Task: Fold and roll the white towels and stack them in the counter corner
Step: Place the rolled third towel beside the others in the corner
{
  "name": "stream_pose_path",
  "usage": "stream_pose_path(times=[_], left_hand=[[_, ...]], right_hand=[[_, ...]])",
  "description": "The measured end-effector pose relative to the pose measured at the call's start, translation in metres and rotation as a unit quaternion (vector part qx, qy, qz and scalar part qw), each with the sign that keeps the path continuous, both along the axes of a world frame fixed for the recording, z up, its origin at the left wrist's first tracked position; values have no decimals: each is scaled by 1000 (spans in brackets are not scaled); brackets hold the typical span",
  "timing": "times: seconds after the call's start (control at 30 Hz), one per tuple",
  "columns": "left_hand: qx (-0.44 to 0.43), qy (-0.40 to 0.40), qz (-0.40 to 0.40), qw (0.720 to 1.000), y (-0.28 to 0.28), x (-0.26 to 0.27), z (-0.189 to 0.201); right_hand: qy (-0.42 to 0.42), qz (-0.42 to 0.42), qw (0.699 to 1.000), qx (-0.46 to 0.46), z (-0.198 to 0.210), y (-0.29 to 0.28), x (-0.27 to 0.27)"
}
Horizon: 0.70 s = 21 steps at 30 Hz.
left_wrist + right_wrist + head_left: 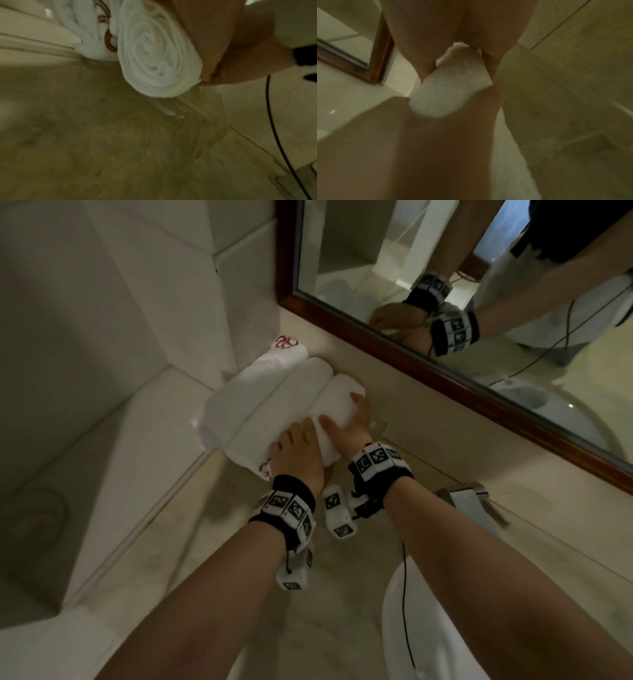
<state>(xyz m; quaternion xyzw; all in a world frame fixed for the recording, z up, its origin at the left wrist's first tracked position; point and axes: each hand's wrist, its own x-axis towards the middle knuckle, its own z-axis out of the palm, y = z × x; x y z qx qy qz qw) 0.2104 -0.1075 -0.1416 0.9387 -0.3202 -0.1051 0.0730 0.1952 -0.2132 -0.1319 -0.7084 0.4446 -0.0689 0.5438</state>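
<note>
Three rolled white towels lie side by side in the counter corner. The left roll (253,381) carries a red emblem at its far end, and the middle roll (284,402) lies against it. My right hand (352,419) grips the right roll (337,397) from its mirror side, thumb on top. My left hand (296,451) curls over the near end of that roll, fingers spilling onto the middle one. In the left wrist view the roll's spiral end (154,60) lies against my palm. The right wrist view shows towel (448,93) between thumb and fingers.
The rolls rest on a clear tray (202,125) on the beige counter (239,542). A wood-framed mirror (424,364) runs close along the right. A chrome faucet (476,501) and white basin (407,625) are near my right forearm. Tiled walls (171,285) close the corner.
</note>
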Motion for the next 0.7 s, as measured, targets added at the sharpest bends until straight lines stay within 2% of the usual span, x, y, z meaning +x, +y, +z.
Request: stream_pose_path(times=[0.1, 0.2, 0.23, 0.3, 0.33, 0.37, 0.4, 0.43, 0.47, 0.53, 0.6, 0.67, 0.7], left_hand=[[-66, 33, 14, 997, 10, 4, 0], [-229, 68, 85, 967, 33, 5, 0], [-289, 65, 136, 945, 41, 3, -2], [-385, 77, 277, 877, 53, 1, -5], [-402, 108, 350, 839, 57, 3, -9], [-388, 152, 406, 813, 61, 8, -14], [-357, 201, 436, 801, 65, 13, -20], [-341, 245, 441, 793, 67, 18, -24], [-361, 285, 432, 775, 67, 25, -29], [-438, 365, 412, 710, 61, 33, -31], [-468, 435, 428, 639, 54, 37, -25], [-485, 472, 418, 606, 47, 37, -13], [-481, 484, 410, 605, 43, 39, -11]], right_hand=[[-9, -5, 1000, 1, 7, -3, -5], [-22, -90, 996, 4, 6, -4, -8], [-42, -125, 991, 17, 4, -1, -10], [-79, -166, 982, 47, -2, 8, -14], [-82, -171, 980, 55, -4, 14, -15], [-78, -167, 981, 58, -6, 19, -15], [-74, -159, 983, 60, -8, 24, -14], [-71, -150, 984, 60, -9, 26, -14], [-67, -140, 986, 60, -9, 28, -12], [-45, -119, 990, 62, -7, 27, -8], [-21, -105, 991, 74, -6, 21, -5], [-11, -94, 992, 80, -6, 15, -3], [-10, -84, 994, 76, -6, 13, -1]])
